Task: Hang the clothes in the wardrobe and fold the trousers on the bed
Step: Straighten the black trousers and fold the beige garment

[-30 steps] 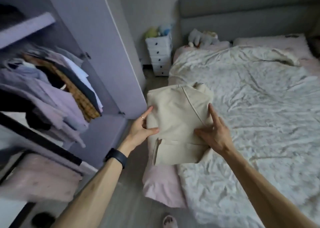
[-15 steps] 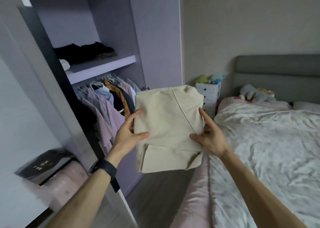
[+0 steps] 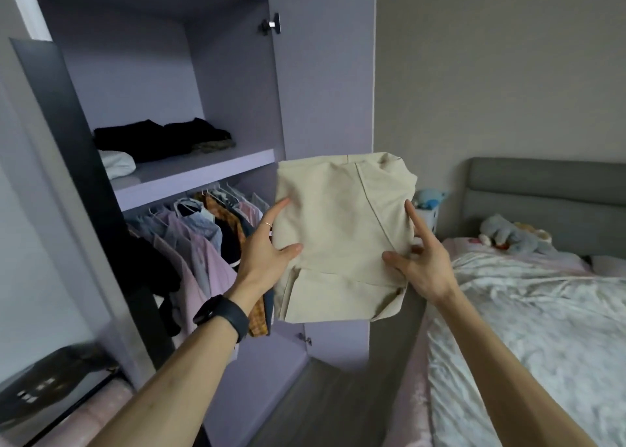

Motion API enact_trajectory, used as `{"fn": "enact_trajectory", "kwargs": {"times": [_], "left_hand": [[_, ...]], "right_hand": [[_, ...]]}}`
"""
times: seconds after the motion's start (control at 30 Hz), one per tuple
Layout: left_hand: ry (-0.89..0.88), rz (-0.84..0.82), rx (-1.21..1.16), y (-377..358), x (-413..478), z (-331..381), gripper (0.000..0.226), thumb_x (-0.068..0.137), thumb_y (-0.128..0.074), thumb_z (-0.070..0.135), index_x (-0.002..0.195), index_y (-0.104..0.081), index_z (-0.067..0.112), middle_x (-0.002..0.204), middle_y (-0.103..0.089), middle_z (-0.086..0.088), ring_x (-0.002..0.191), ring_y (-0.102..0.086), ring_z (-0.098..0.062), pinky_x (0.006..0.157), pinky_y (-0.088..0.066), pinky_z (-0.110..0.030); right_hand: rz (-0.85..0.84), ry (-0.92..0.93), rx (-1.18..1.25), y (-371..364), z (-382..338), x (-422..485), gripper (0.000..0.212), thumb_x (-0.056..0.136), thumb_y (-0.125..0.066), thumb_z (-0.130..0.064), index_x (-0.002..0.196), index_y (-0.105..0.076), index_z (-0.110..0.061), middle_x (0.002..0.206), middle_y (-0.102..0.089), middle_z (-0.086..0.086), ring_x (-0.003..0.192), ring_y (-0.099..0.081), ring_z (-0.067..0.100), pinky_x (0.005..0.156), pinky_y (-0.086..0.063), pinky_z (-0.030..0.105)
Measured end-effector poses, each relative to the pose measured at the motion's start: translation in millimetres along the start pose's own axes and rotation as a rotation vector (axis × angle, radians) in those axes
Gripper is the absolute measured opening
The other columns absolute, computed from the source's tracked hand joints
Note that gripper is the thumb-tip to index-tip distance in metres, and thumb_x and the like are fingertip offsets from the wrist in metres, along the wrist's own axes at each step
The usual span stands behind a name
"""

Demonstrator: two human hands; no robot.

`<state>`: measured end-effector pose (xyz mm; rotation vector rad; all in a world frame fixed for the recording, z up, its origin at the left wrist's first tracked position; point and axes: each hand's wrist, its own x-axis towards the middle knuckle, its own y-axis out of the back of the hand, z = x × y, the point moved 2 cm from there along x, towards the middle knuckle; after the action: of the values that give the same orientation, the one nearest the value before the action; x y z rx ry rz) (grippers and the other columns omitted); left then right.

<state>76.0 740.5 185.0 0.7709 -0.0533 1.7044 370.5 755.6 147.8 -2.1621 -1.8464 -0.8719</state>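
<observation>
I hold the folded beige trousers (image 3: 342,229) in the air between both hands, in front of the open lilac wardrobe (image 3: 325,73). My left hand (image 3: 267,253) grips their left edge, thumb on the front and fingers behind. On the right edge my right hand (image 3: 420,263) grips with its thumb on the front, index finger pointing up and other fingers behind. Shirts hang on the rail (image 3: 203,229) below a shelf (image 3: 196,172). The bed (image 3: 528,328) lies at the right.
Dark folded clothes (image 3: 159,138) and a white item (image 3: 117,163) lie on the shelf. An open wardrobe door (image 3: 64,175) stands at the left. A white drawer unit (image 3: 428,216) with soft toys stands beyond the trousers, and plush toys (image 3: 511,233) lie by the grey headboard.
I have lifted the folded trousers off the bed and turned left and up to face the wardrobe shelf. Both hands keep the same hold.
</observation>
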Motion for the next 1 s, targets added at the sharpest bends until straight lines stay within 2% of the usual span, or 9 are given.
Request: {"fn": "enact_trajectory", "kwargs": {"times": [0.07, 0.13, 0.27, 0.4, 0.5, 0.6, 0.77, 0.87, 1.0], "left_hand": [[-0.013, 0.032, 0.019, -1.6, 19.8, -6.6, 0.088, 0.079, -0.08, 0.006, 0.14, -0.041, 0.055, 0.144, -0.051, 0.021, 0.133, -0.048, -0.007, 0.115, -0.04, -0.038], [-0.033, 0.086, 0.066, -5.0, 41.3, -14.6, 0.089, 0.08, -0.078, 0.007, 0.141, -0.037, 0.056, 0.144, -0.049, 0.02, 0.133, -0.047, -0.008, 0.113, -0.04, -0.035], [-0.043, 0.183, 0.13, -12.1, 88.6, -29.6, 0.09, 0.082, -0.076, 0.008, 0.137, -0.032, 0.063, 0.132, -0.054, 0.011, 0.116, -0.056, -0.017, 0.093, -0.045, -0.03], [-0.049, 0.242, 0.134, -21.7, 153.3, -48.9, 0.087, 0.083, -0.076, 0.008, 0.136, -0.031, 0.06, 0.135, -0.057, -0.002, 0.119, -0.057, -0.025, 0.101, -0.049, -0.041], [-0.08, 0.252, 0.11, -21.8, 193.7, -62.1, 0.086, 0.083, -0.075, 0.007, 0.136, -0.033, 0.061, 0.138, -0.056, -0.001, 0.127, -0.053, -0.024, 0.107, -0.046, -0.045], [-0.114, 0.314, 0.153, -19.9, 254.6, -87.0, 0.087, 0.084, -0.076, 0.012, 0.132, -0.032, 0.069, 0.133, -0.059, 0.003, 0.121, -0.057, -0.022, 0.103, -0.049, -0.045], [-0.121, 0.365, 0.177, -10.8, 344.4, -108.4, 0.086, 0.084, -0.076, 0.014, 0.135, -0.032, 0.068, 0.134, -0.059, 0.011, 0.121, -0.057, -0.017, 0.1, -0.05, -0.038], [-0.149, 0.391, 0.212, 1.6, 380.8, -113.1, 0.086, 0.083, -0.076, 0.012, 0.138, -0.034, 0.061, 0.142, -0.052, 0.015, 0.126, -0.052, -0.009, 0.108, -0.046, -0.038], [-0.138, 0.459, 0.327, 42.5, 408.1, -121.1, 0.085, 0.084, -0.076, 0.014, 0.139, -0.031, 0.06, 0.138, -0.05, 0.015, 0.12, -0.05, -0.003, 0.107, -0.044, -0.034]], "right_hand": [[-0.007, 0.027, -0.032, -5.2, -4.0, 22.7, 0.097, 0.081, -0.08, -0.011, 0.148, -0.03, -0.06, 0.136, -0.049, -0.03, 0.114, -0.058, 0.014, 0.093, -0.051, 0.027], [-0.002, 0.061, -0.075, -12.9, -7.2, 46.3, 0.095, 0.082, -0.077, -0.01, 0.151, -0.029, -0.055, 0.124, -0.046, -0.037, 0.108, -0.056, 0.016, 0.087, -0.048, 0.022], [0.022, 0.12, -0.139, -30.7, -7.4, 91.9, 0.093, 0.085, -0.074, -0.015, 0.153, -0.024, -0.053, 0.122, -0.05, -0.011, 0.107, -0.053, 0.019, 0.092, -0.045, 0.031], [0.045, 0.177, -0.193, -52.7, 4.6, 158.8, 0.093, 0.086, -0.071, -0.017, 0.152, -0.019, -0.057, 0.122, -0.051, -0.002, 0.101, -0.052, 0.018, 0.087, -0.041, 0.027], [0.037, 0.204, -0.182, -67.7, 18.7, 207.1, 0.093, 0.086, -0.071, -0.014, 0.154, -0.021, -0.053, 0.131, -0.053, 0.003, 0.104, -0.054, 0.021, 0.088, -0.045, 0.028], [0.019, 0.276, -0.125, -98.1, 42.6, 276.7, 0.093, 0.086, -0.072, -0.012, 0.156, -0.023, -0.048, 0.135, -0.052, 0.005, 0.112, -0.055, 0.023, 0.096, -0.049, 0.038], [-0.013, 0.354, -0.03, -143.1, 71.3, 386.6, 0.091, 0.088, -0.074, -0.014, 0.156, -0.023, -0.046, 0.124, -0.047, -0.014, 0.108, -0.051, 0.014, 0.096, -0.049, 0.04], [-0.039, 0.389, 0.008, -168.8, 76.2, 441.4, 0.091, 0.088, -0.075, -0.014, 0.156, -0.024, -0.045, 0.123, -0.046, -0.015, 0.108, -0.049, 0.013, 0.095, -0.047, 0.037], [-0.131, 0.434, 0.106, -223.5, 67.3, 493.3, 0.093, 0.087, -0.076, -0.014, 0.157, -0.023, -0.045, 0.128, -0.045, -0.019, 0.112, -0.049, 0.012, 0.097, -0.049, 0.047]]}}
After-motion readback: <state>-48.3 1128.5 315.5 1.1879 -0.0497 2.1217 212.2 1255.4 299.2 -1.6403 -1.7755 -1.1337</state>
